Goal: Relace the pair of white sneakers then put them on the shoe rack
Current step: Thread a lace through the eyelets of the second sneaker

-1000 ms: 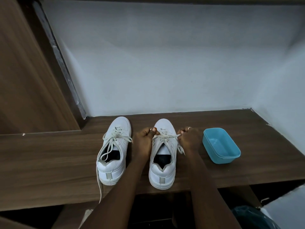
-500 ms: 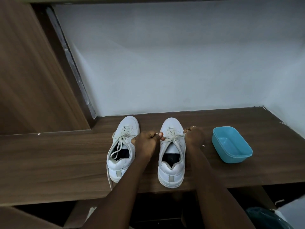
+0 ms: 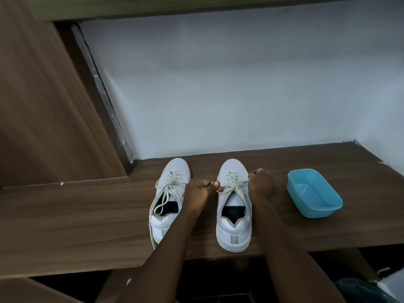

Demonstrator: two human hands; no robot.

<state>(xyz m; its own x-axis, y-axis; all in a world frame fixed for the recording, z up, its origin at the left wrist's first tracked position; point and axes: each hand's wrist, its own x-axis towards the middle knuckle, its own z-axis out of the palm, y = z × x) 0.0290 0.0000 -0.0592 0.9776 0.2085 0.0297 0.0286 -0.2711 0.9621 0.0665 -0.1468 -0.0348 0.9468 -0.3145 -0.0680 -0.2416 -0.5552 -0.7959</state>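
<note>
A dark wooden table (image 3: 65, 215) is set against a pale wall (image 3: 218, 95), with a wooden panel (image 3: 32, 106) at the left. On it, the left sneaker (image 3: 172, 178) and the right sneaker (image 3: 231, 228) are stood side by side, toes to the wall; a blue tub (image 3: 314, 193) is placed apart on the right. The left hand (image 3: 196, 191) and right hand (image 3: 261, 182) are curled tight, and the right sneaker's lace (image 3: 235, 185) is pinched at either end and drawn out sideways.

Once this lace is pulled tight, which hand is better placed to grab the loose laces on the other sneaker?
Left, probably. The left hand sits between the two sneakers, beside the loose laces of the left sneaker; the right hand is beyond the right sneaker.
</note>
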